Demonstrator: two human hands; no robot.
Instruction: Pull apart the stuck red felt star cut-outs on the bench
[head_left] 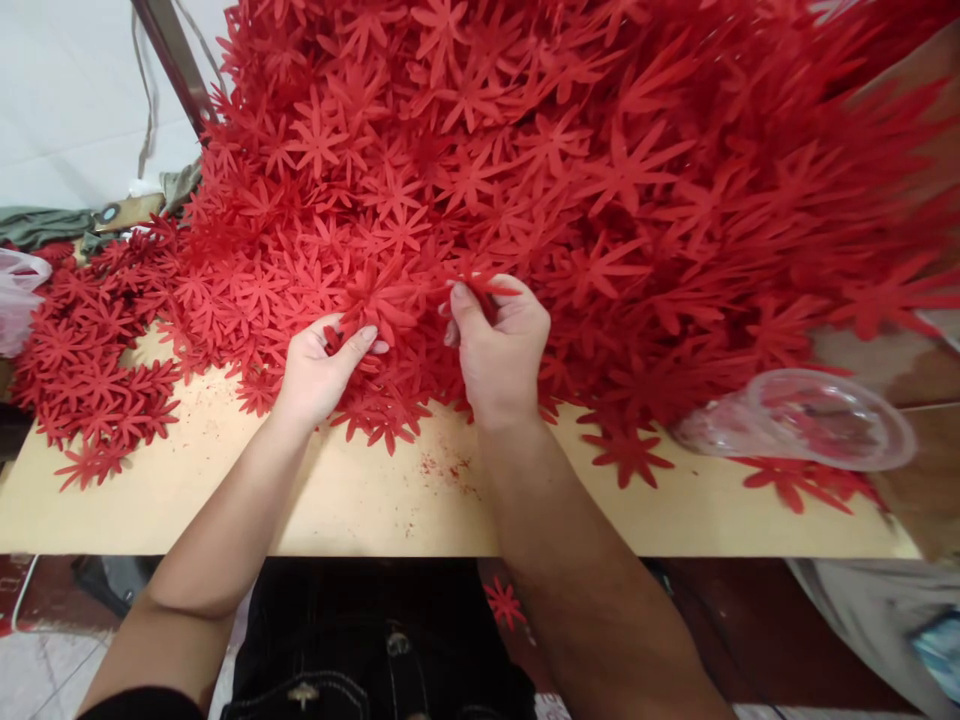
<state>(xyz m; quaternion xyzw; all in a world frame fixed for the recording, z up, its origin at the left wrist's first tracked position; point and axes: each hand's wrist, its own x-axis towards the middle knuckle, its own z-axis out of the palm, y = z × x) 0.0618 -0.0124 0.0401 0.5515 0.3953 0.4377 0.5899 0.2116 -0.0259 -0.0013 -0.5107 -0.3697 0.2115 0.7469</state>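
Observation:
A big heap of red flower-shaped cutouts (322,135), each with several narrow petals, covers most of the table. At the heap's front edge my left hand (322,365) is closed, thumb over fingers, on a red flower cutout (375,300) or a small stack of them; the exact number cannot be made out. To its right, my right hand (501,340) pinches another red cutout (499,288) between thumb and fingers, with much of that piece hidden by the hand. The two hands are a short gap apart, above the near part of the heap.
A clear plastic tub (832,420) lies at the right among cutouts. A smaller pile (112,345) of darker red cutouts is at the left, beside a plastic bag (19,300). Red crumbs dot the pale tabletop (360,510). One cutout (504,603) shows below the table edge.

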